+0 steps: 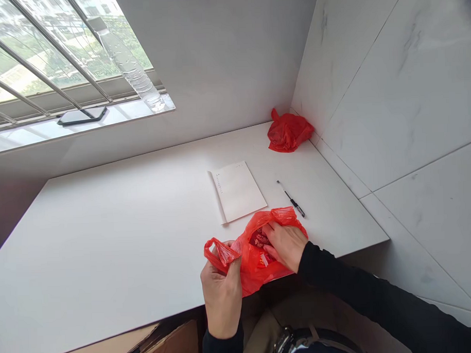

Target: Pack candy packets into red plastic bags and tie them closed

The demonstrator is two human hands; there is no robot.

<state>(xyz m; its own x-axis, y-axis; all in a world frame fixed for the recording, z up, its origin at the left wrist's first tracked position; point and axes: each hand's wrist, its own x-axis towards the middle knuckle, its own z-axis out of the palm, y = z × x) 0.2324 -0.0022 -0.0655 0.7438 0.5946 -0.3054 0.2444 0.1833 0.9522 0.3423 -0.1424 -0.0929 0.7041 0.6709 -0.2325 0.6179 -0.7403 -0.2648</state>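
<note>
Right hand (287,244) inside a red plastic bag (253,280) at a table's edge (178,313)
Left hand (223,295) pinches the bag's side; right fingers meet a dark red packet (258,239), grip unclear

The bag (250,281) in the left fingers (234,270) is thin, crinkled plastic, partly see-through and shiny along its folds; by the right fingers (271,232), a packet (258,238) has a smooth printed surface. Beyond the fingers, the notebook (241,191) is matt paper, the pen (291,199) smooth plastic, and the tabletop (117,227) smooth with a soft sheen. Farther off, the bottle (131,69) is clear, ribbed plastic and the window bars (61,49) smooth metal. Right of the fingers, the wall tiles (418,108) look polished. Behind them, the sleeves (339,270) are matt cloth.
</note>
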